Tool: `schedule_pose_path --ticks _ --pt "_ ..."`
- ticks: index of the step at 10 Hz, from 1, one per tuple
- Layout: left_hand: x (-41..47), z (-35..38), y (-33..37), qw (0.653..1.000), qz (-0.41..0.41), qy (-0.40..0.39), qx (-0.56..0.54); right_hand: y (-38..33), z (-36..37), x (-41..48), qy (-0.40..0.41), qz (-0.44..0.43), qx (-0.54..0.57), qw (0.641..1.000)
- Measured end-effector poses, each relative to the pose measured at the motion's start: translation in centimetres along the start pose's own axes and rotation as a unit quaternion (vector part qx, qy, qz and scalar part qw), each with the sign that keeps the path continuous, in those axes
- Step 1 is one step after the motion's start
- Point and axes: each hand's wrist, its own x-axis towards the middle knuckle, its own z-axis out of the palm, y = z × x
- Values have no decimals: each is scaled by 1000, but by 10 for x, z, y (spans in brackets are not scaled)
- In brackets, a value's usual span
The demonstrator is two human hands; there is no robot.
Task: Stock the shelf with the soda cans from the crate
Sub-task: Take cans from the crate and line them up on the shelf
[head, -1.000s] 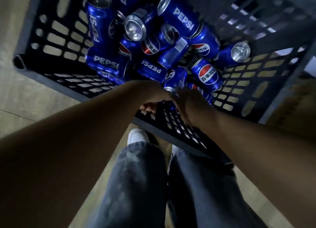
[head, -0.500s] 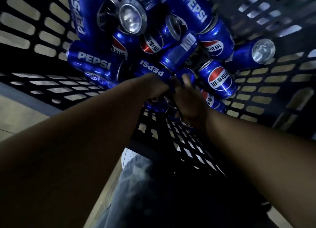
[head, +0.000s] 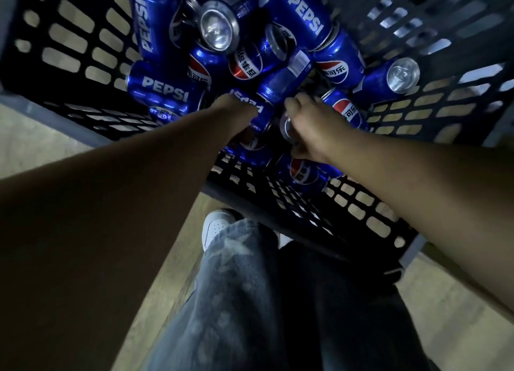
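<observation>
A black slotted plastic crate (head: 83,50) on the floor holds several blue Pepsi cans (head: 167,91) piled at all angles. Both my hands reach down into its near side. My left hand (head: 236,112) curls round a blue can (head: 257,114) lying on its side with its white lettering upside down. My right hand (head: 314,126) grips another can (head: 286,128) whose silver end shows under the fingers. Most of each held can is hidden by the hand over it. One more can (head: 304,173) lies just below my right wrist.
My legs in grey jeans (head: 236,301) and a white shoe (head: 215,227) stand against the crate's near wall (head: 319,217). Beige floor (head: 33,142) shows left and right of the crate. No shelf is in view.
The view has pulled back and up from the crate. My hands have spread apart, each now wrapped round its own can, where they were pressed together at the pile's near edge.
</observation>
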Motion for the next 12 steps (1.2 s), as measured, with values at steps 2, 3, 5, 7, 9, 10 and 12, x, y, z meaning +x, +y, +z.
schedule_pose_path --ticks 2,3,5,7,9,10,12 --pt "-32 0 -4 996 -56 3 -63 -5 -34 -41 38 0 74 997" --pt "-63 -1 1 996 -59 -6 -66 -11 -57 -71 58 -4 96 994" --pt "-141 -10 26 986 -75 -25 -145 -18 -120 -144 63 -20 152 986" --pt "-217 -16 59 989 -60 -25 -134 -28 -186 -225 60 -27 207 976" --pt "-289 -30 89 971 -57 -61 -225 -43 -236 -298 90 -31 230 968" --pt "-328 -45 102 953 -73 -106 -275 -57 -262 -328 92 -51 185 977" --pt "-402 -81 128 927 -58 -144 -343 -90 -310 -387 149 -91 104 979"
